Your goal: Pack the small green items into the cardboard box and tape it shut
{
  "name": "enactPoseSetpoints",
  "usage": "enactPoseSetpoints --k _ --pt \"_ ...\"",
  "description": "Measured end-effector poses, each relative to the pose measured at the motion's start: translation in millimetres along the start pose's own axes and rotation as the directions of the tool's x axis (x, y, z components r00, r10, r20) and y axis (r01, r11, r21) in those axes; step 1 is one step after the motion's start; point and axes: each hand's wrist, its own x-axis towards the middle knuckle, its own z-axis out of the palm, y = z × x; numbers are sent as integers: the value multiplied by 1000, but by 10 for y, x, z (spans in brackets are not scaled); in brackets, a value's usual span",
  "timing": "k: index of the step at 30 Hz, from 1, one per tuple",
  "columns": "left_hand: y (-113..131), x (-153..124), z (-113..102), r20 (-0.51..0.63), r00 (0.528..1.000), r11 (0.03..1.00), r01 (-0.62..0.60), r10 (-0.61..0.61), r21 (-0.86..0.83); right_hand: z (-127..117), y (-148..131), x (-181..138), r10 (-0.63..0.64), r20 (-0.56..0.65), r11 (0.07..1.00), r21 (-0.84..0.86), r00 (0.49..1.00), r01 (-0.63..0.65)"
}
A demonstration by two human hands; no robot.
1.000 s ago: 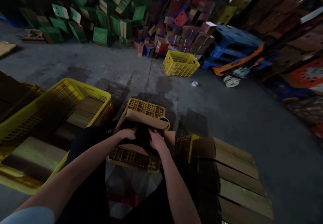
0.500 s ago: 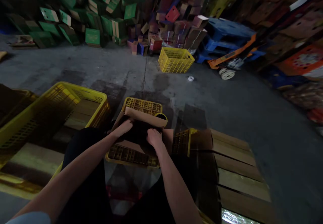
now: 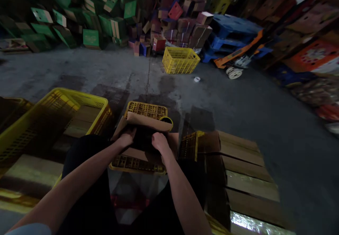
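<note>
An open cardboard box [image 3: 147, 121] rests on a yellow plastic crate [image 3: 147, 108] between my knees, its flaps spread outward. My left hand [image 3: 127, 138] reaches into the box's left side, fingers curled and partly lost in the dark interior. Over the right part of the opening, my right hand [image 3: 159, 141] is closed, knuckles up. What either hand grips cannot be made out; the inside of the box is almost black. A yellow roll of tape [image 3: 171, 121] sits at the box's far right corner, partly hidden by a flap.
At left, a large yellow crate [image 3: 104, 113] contains flat cardboard boxes [image 3: 34, 169]. Closed cartons [image 3: 243, 160] stand in a row at right. Farther off are another yellow crate [image 3: 181, 61], a white roll [image 3: 197, 79], blue pallets [image 3: 235, 28], an orange pallet jack [image 3: 235, 56] and piled green boxes [image 3: 91, 38].
My left hand has shifted slightly down and left, deeper into the box. My right hand has barely moved within the box. The whole view has turned a little to the right.
</note>
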Motion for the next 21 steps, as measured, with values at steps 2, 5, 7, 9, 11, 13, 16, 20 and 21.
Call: enactPoseSetpoints --k 2,5,7,9,11,13,16,20,21 --pt "32 -46 -54 -35 999 999 14 -12 49 -21 21 2 7 -18 1000 30 1000 -7" --pt "90 -84 -130 -84 996 996 -21 29 92 -54 53 21 -17 -41 996 84 999 21" --pt "125 -82 -156 -95 989 990 -101 111 102 -67 70 42 -44 -50 992 118 998 50" --pt "141 -61 -150 -85 976 976 -192 200 101 -66 79 59 -60 -48 989 134 997 66" --pt "129 -31 -117 -59 967 966 -242 248 95 -51 79 63 -62 -29 990 127 998 65" --pt "89 -6 -70 -35 969 967 -239 243 91 -27 73 50 -57 0 993 104 998 56" --pt "18 3 -11 -29 980 977 -195 198 88 -2 63 9 -54 34 997 64 998 51" --pt "6 -41 4 -49 984 983 -169 173 76 -20 61 -24 -48 42 998 43 998 46" --pt "21 -55 -10 -59 983 983 -169 173 73 -30 59 -21 -58 43 997 52 997 55"
